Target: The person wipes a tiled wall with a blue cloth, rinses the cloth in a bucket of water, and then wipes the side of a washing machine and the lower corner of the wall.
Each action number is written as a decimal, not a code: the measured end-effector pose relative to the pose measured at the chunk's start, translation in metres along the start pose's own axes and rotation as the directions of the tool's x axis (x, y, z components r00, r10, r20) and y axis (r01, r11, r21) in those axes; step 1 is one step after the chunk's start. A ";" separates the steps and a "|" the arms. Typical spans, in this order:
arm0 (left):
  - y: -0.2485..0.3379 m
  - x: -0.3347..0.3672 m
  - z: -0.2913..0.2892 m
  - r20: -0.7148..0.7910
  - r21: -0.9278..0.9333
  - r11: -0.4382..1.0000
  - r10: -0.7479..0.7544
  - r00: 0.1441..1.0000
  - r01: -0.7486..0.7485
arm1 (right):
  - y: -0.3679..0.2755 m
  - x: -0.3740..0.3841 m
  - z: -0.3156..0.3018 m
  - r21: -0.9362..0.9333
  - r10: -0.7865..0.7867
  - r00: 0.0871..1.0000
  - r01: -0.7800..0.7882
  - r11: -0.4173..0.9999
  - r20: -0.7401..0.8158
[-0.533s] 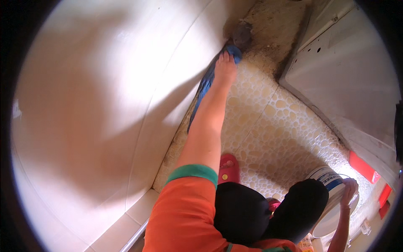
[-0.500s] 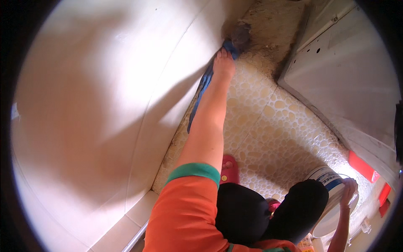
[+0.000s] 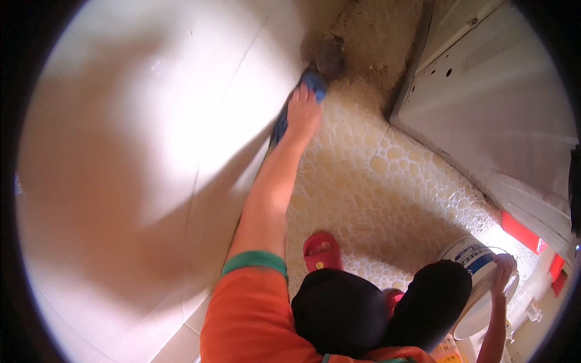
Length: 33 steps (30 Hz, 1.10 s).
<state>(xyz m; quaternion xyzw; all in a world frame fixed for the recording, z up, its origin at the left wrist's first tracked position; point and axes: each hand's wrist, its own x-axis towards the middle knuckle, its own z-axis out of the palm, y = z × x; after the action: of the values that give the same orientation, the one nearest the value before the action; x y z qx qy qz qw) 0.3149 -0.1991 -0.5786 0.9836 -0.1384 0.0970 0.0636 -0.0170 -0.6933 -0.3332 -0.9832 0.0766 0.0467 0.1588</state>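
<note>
My left hand (image 3: 304,118) reaches far forward, its fingers closed over a blue cloth (image 3: 315,86) at the foot of the wall. Part of the cloth trails back along the seam between wall and floor, partly hidden by my wrist. Just beyond the fingertips is a dark grey lump (image 3: 330,57) that I cannot make out. At the lower right, my right hand (image 3: 503,272) grips the rim of a tilted white bucket (image 3: 467,249) with a blue band.
A pale wall (image 3: 121,181) rises on the left. Pebble-patterned floor (image 3: 345,181) gives way to a brown, dirty patch (image 3: 381,42) farther off. On the right stands a large whitish panel (image 3: 496,91), with a red object (image 3: 521,231) by its base. A red clog (image 3: 322,251) is on my foot.
My left hand has drawn slightly back and to the left along the wall's foot with the cloth, which looks more bunched. My right hand stays on the bucket.
</note>
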 end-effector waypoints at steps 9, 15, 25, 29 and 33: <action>0.042 -0.017 0.015 0.164 -0.056 0.899 0.438 0.884 -0.435 | 0.009 -0.008 0.000 -0.007 0.011 1.000 -0.011 1.000 -0.025; 0.009 0.035 0.007 0.385 -0.281 0.875 -0.274 0.882 0.394 | 0.005 -0.001 0.005 -0.035 -0.028 0.999 0.026 0.999 -0.043; 0.046 -0.001 0.007 0.242 -0.099 0.967 0.253 0.937 -0.235 | 0.000 -0.005 -0.003 -0.034 0.013 0.999 -0.014 0.999 -0.042; 0.037 0.046 -0.009 0.490 -0.047 0.987 -0.114 0.864 0.156 | 0.008 -0.003 0.004 -0.031 -0.011 0.999 0.009 0.999 -0.038; 0.014 0.041 -0.002 0.306 -0.044 0.985 -0.146 0.941 0.167 | 0.010 -0.005 0.002 -0.024 -0.036 0.998 0.035 0.999 -0.051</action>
<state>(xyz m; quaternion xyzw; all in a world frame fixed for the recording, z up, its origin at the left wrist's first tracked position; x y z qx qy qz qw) 0.3495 -0.2227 -0.5667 0.9919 -0.0711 -0.0647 0.0835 -0.0234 -0.7010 -0.3380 -0.9871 0.0629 0.0193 0.1462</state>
